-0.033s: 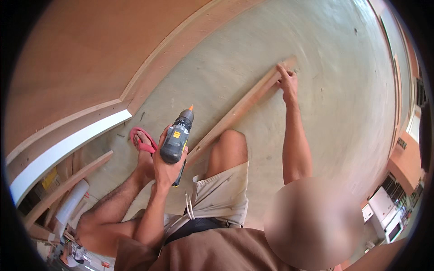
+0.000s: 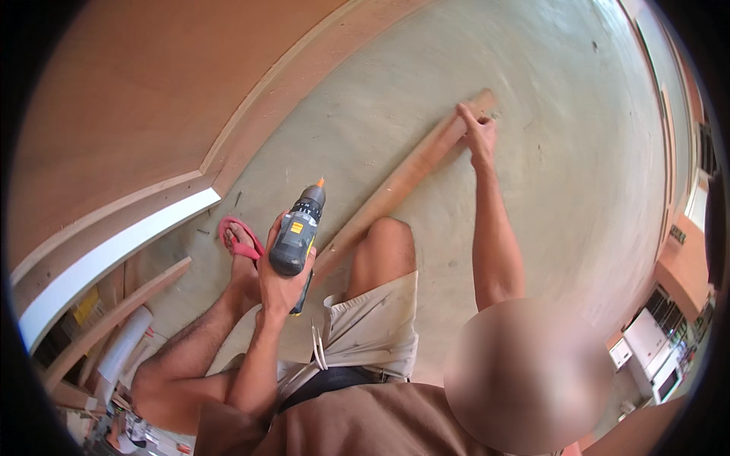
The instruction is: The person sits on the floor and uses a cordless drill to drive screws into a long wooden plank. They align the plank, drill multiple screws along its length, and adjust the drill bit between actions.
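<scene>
My left hand [image 2: 280, 283] is shut around the grip of a grey and black cordless drill [image 2: 296, 232], whose orange-tipped bit points up and away, clear of any wood. A long wooden strip [image 2: 403, 178] lies slantwise on the concrete floor. My right hand [image 2: 479, 133] presses down on the strip's far end, arm stretched out. My bent knee [image 2: 388, 239] rests beside the near part of the strip. My foot in a pink flip-flop [image 2: 239, 242] is planted left of the drill.
A big plywood panel with a wooden frame [image 2: 228, 152] stands at the upper left, with a white board edge [image 2: 114, 254] below it. Wood offcuts [image 2: 114, 311] lie at the lower left. White appliances [image 2: 646, 349] stand at the far right.
</scene>
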`<state>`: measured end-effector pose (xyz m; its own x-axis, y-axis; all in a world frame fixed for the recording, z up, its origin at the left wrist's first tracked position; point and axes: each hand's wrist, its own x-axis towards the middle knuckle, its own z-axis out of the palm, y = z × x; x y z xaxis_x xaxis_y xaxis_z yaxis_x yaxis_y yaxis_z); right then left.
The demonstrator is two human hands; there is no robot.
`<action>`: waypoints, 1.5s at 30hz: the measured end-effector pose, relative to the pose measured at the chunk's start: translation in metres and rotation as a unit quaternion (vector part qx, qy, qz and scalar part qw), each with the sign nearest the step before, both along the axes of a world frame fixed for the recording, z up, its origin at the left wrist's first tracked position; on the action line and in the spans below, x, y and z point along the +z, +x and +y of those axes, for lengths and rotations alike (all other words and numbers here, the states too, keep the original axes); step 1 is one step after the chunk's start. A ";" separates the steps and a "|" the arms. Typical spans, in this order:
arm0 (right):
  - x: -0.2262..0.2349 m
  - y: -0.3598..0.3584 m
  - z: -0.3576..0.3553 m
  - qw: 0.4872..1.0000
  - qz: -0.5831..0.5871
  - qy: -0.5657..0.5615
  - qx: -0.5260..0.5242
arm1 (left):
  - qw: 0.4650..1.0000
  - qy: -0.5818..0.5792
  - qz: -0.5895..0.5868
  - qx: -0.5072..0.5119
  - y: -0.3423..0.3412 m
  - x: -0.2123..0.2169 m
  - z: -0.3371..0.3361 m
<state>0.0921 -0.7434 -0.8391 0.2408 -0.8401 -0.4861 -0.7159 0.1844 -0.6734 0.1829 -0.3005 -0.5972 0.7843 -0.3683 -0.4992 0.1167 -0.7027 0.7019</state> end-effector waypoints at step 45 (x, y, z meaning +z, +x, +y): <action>-0.007 -0.037 0.044 0.922 0.118 -0.367 0.020 | 0.977 0.016 -0.001 -0.213 0.036 -0.067 -0.272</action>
<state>0.0550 -0.6992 -0.8463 0.2396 -0.9563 0.1678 -0.8546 -0.2897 -0.4309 0.2185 -0.5721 -0.6638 0.5639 -0.6464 -0.5139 -0.1928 -0.7081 0.6792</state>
